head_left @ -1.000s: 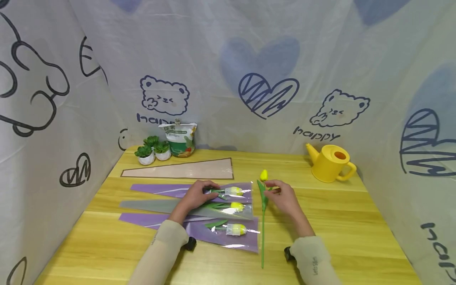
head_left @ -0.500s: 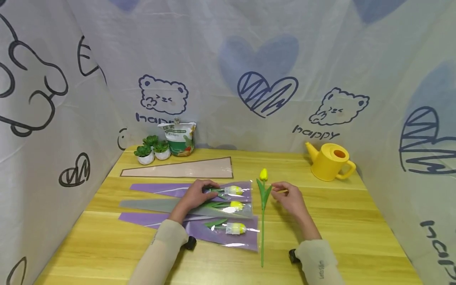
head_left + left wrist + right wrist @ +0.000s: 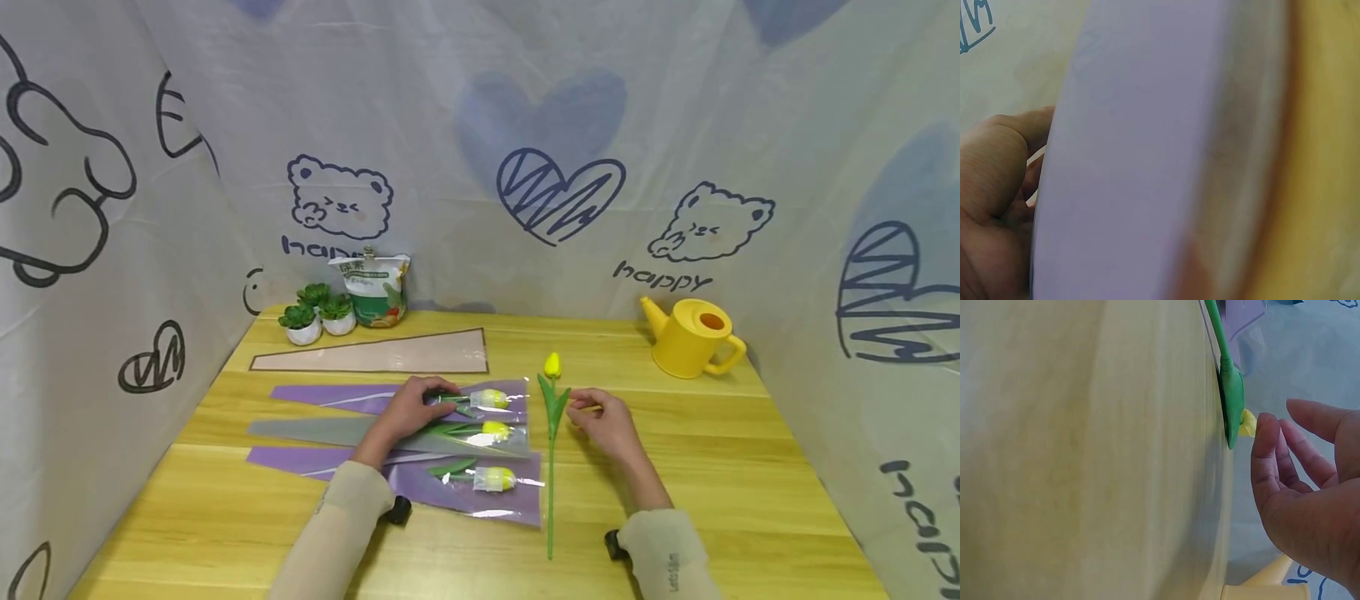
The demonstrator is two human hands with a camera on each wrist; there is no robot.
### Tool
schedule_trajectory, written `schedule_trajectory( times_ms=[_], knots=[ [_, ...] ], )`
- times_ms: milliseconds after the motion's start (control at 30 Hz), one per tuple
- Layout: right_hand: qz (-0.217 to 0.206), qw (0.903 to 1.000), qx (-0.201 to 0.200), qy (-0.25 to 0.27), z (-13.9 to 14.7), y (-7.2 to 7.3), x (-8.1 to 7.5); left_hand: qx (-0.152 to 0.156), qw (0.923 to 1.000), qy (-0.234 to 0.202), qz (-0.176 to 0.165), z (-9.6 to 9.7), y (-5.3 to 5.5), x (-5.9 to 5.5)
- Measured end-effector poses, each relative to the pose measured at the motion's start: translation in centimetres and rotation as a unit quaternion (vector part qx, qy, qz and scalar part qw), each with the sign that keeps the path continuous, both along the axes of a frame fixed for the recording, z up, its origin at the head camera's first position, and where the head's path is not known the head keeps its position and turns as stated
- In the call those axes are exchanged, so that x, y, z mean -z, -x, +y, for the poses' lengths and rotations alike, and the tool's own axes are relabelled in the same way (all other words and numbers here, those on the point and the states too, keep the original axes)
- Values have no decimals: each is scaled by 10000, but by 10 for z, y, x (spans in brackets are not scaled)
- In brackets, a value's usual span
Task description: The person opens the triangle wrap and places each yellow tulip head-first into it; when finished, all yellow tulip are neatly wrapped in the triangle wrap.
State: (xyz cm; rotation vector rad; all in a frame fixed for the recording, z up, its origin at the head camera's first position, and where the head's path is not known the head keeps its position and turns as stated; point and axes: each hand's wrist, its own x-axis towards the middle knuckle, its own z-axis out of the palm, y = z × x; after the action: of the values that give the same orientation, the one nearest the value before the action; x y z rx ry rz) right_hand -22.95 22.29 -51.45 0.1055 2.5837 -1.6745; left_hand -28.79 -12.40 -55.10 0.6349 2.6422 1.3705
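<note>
In the head view my left hand (image 3: 415,408) is on the uppermost purple-wrapped tulip (image 3: 491,399), thumb and forefinger curled about its stem. The left wrist view shows the purple wrapper (image 3: 1129,156) covering those fingertips. Below it lie a grey-wrapped tulip (image 3: 497,430) and another purple-wrapped tulip (image 3: 495,479), all with yellow heads pointing right. A bare yellow tulip (image 3: 552,425) lies upright in the picture beside the wrappers. My right hand (image 3: 606,421) hovers just right of its leaves, fingers loosely bent, holding nothing. In the right wrist view a gap shows between thumb and fingertips.
A flat pale pink wrapper (image 3: 375,353) with dark edging lies behind the tulips. Potted succulents (image 3: 302,323) and a clipped white-and-green bag (image 3: 377,292) stand at the back left. A yellow watering can (image 3: 686,337) stands at the back right. Printed cloth (image 3: 450,250) surrounds the wooden table (image 3: 712,467).
My right hand has let go of the bare tulip's leaves and drawn off a little to the right. The leaves now spread apart. My left hand has stayed on the upper wrapped tulip.
</note>
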Motion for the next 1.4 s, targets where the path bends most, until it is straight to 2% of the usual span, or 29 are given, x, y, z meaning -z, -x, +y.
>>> schedule_trajectory(
  times_ms=[333, 700, 800, 933, 1100, 1233, 1400],
  knots=[
    [-93, 9999, 38, 62, -1, 1, 2, -10, 10000, 35, -14, 0, -1, -1],
    [-165, 9998, 2, -54, -2, -5, 8, 23, 9998, 41, 193, -1, 1, -1],
    [-180, 9998, -23, -47, -2, -6, 8, -77, 9998, 37, 188, 0, 2, -1],
    [-196, 9998, -21, -80, -2, -9, 8, -337, 9993, -16, 166, 2, 6, -9],
    [-341, 9994, -28, -44, -5, -12, 8, -595, 9976, -38, 343, 2, 16, -22],
    [-688, 9969, -272, 276, -5, -17, 8, -750, 9969, -111, 200, 6, 29, -31],
    [-1033, 9905, -657, 630, -8, -22, 11, -897, 9958, -141, 134, 11, 49, -32]
  ],
)
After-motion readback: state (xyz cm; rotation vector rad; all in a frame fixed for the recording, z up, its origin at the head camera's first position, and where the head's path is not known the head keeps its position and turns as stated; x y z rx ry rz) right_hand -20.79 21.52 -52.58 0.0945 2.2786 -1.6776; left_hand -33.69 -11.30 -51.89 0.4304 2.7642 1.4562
